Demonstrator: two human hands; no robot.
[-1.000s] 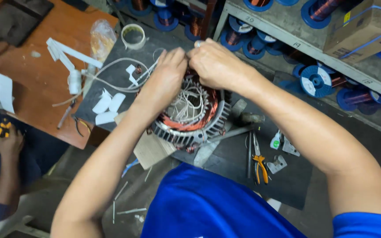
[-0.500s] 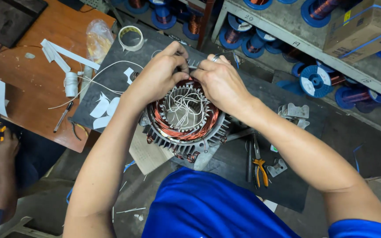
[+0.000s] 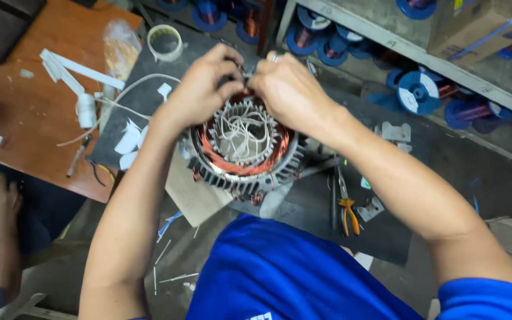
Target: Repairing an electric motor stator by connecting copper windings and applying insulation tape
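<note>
So we've got a motor stator (image 3: 245, 155) sitting on a dark mat (image 3: 327, 219) in the middle of the bench, round finned grey housing, copper windings ringing the inside and a tangle of white leads bunched in the bore. Our left hand (image 3: 200, 89) and right hand (image 3: 288, 89) are both at the far rim, fingers curled in and pressed close together, pinching something between them there. What exactly we're pinching, can't tell, the knuckles cover it and the far edge of the stator too. Orange-handled pliers (image 3: 346, 207) lie just right of the housing. A tape roll (image 3: 165, 42) sits up top left.
</note>
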